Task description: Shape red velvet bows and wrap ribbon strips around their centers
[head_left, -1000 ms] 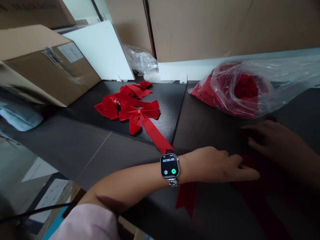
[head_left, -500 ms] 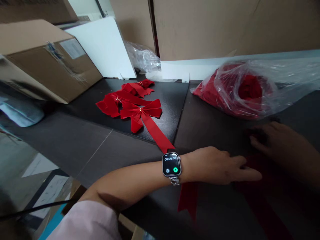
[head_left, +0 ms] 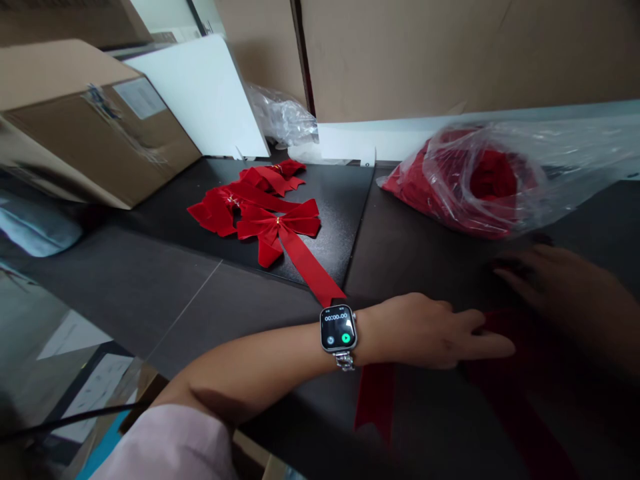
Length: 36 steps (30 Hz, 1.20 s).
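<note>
Ribbon [head_left: 505,373] lies flat on the counter [head_left: 200,293] under both your hands, its tails running toward you off the near edge. Your left hand [head_left: 430,330] presses it with fingers flat and spread, gripping nothing. Your right hand [head_left: 565,287] rests open just beyond, at its far right end.
</note>
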Available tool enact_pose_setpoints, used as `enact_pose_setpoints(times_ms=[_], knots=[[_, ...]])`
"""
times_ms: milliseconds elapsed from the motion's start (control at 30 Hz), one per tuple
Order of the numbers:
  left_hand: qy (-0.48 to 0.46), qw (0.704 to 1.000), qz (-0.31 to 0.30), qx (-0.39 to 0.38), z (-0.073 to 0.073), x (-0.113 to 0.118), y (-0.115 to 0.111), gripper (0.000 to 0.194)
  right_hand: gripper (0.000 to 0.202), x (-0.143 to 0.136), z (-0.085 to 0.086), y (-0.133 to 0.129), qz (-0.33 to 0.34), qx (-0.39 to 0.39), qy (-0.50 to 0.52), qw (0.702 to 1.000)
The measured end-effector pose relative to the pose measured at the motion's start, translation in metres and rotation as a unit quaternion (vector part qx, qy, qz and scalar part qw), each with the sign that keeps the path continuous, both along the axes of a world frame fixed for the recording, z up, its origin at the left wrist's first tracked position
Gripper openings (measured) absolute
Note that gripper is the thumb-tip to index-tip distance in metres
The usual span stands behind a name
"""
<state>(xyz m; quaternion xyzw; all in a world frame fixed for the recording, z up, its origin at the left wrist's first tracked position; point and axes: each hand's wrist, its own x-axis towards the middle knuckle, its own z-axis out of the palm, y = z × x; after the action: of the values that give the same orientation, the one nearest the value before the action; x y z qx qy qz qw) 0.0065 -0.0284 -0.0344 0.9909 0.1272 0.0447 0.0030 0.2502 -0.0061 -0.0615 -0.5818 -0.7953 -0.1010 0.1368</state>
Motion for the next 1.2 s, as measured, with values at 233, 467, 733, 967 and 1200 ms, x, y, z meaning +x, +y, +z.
enact_pose_setpoints(times_ms=[233, 467, 733, 967, 1200], knots=[[-0.114, 0.969, -0.019, -0.219, 0.004, 0.001, 0.015, 0.041, 0.04, -0.039, 0.046, -0.017, -0.12, -0.16, 0.356, 0.913], [-0.21, 0.868, 0.155, -0.422, 0.005, 0.0, 0.029, 0.044, 0.031, -0.059, 0.049, -0.036, -0.066, -0.257, 0.562, 0.784], [-0.227, 0.875, 0.172, -0.391, -0.006, 0.003, 0.03, 0.042, 0.028, -0.054, 0.026, -0.033, -0.017, -0.254, 0.608, 0.752], [-0.227, 0.919, 0.138, -0.293, -0.007, 0.001, 0.03, 0.032, 0.026, -0.063, 0.038, -0.04, -0.018, -0.24, 0.551, 0.799], [-0.192, 0.942, 0.085, -0.263, -0.007, -0.002, 0.036, 0.03, 0.025, -0.056, 0.038, -0.035, 0.073, -0.226, 0.382, 0.893]])
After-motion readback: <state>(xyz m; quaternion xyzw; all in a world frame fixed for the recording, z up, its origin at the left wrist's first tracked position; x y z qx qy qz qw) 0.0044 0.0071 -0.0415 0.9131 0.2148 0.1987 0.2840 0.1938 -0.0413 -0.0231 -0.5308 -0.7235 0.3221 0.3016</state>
